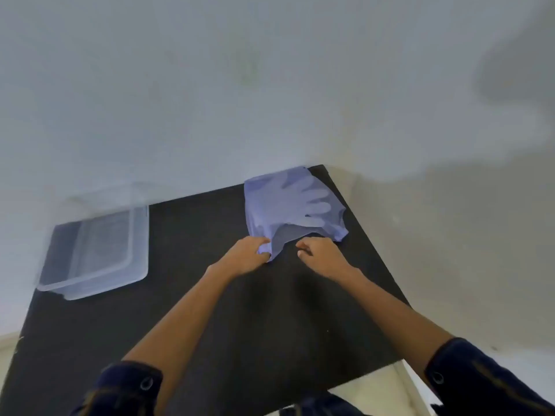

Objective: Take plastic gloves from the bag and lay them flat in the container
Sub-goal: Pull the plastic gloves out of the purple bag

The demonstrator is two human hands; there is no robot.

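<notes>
A pale blue plastic bag (292, 202) with a glove shape showing on it lies at the far right of the black table (210, 310). My left hand (247, 255) pinches the bag's near left edge. My right hand (319, 255) is curled at the bag's open mouth, its fingertips close to the near edge; whether it grips the plastic is unclear. The clear plastic container (96, 250) sits at the far left of the table, apart from both hands.
A white wall rises directly behind the table. The table's right edge runs close beside the bag, with pale floor beyond it. My dark sleeves show at the bottom of the view.
</notes>
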